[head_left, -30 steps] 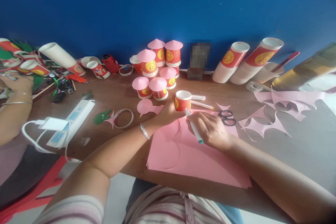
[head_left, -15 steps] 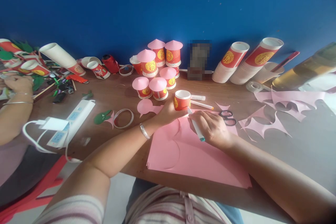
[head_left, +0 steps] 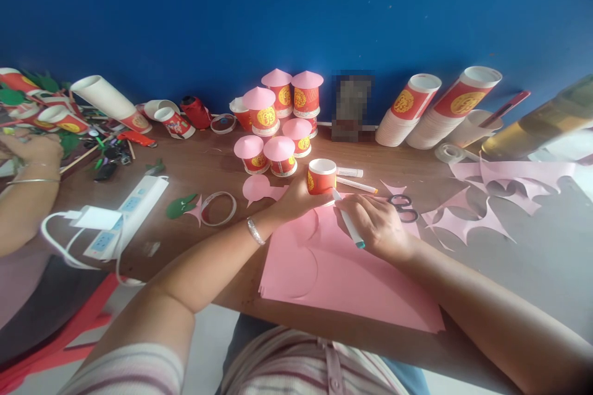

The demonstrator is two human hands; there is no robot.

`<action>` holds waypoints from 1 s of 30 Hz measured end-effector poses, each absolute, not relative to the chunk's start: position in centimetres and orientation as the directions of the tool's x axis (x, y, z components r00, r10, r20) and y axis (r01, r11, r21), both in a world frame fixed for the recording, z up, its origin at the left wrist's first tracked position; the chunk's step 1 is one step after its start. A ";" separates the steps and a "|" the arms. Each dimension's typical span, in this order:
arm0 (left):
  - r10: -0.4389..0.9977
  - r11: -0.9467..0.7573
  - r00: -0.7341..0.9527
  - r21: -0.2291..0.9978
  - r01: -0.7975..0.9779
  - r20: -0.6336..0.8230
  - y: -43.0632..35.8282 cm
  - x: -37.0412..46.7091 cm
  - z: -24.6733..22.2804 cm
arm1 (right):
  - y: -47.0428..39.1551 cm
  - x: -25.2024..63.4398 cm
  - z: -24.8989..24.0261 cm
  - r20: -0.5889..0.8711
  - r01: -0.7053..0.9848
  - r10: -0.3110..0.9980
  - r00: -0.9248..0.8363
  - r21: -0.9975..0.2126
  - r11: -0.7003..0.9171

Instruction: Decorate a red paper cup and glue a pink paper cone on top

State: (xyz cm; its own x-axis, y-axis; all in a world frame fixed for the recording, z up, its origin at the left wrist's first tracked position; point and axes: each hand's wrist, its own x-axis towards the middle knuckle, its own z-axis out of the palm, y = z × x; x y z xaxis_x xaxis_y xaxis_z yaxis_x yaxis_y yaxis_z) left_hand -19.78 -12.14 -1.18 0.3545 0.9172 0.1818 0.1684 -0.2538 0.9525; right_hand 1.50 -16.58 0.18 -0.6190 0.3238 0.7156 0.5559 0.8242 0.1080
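My left hand [head_left: 300, 199] grips a red paper cup [head_left: 320, 181] with a yellow emblem, which stands at the top of a pink paper stack [head_left: 352, 278]. A white marker [head_left: 351, 227] with a teal end is held in my right hand [head_left: 373, 222], its tip end close against the cup's lower right side. Curved outlines show on the left part of the pink paper. Behind the cup lie two more markers, one with an orange end [head_left: 356, 184]. Black-handled scissors [head_left: 404, 208] rest just right of my right hand.
Small cups with pink cone tops [head_left: 279, 153] stand behind. Cup stacks [head_left: 402, 114] and pink paper scraps [head_left: 472, 222] are on the right. At left are a tape ring [head_left: 218, 208], a power strip [head_left: 132, 216] and another person's hand [head_left: 34, 151].
The marker and my right hand have shifted very slightly right. My left hand and the cup look unmoved. The other person's hand at far left has changed pose.
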 end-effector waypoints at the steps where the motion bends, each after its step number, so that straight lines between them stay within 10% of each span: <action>1: 0.916 -0.245 0.358 0.958 0.151 0.178 -12.1 -19.8 -1.2 | -16.6 1.5 0.3 0.724 0.554 0.320 -0.611 0.102 0.826; 30: 0.903 -0.225 0.394 0.970 0.088 0.173 -12.3 -19.9 -0.1 | -16.4 1.8 0.2 0.703 0.533 0.344 -0.622 0.060 0.844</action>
State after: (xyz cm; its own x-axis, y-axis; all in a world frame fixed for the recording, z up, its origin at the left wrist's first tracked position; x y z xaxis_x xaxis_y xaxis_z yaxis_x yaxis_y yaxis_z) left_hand -19.86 -12.26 -0.06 0.3939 0.9027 0.1732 0.0883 -0.2247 0.9704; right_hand 1.79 -16.43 0.17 -0.6224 0.3435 0.7033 0.5333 0.8438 0.0597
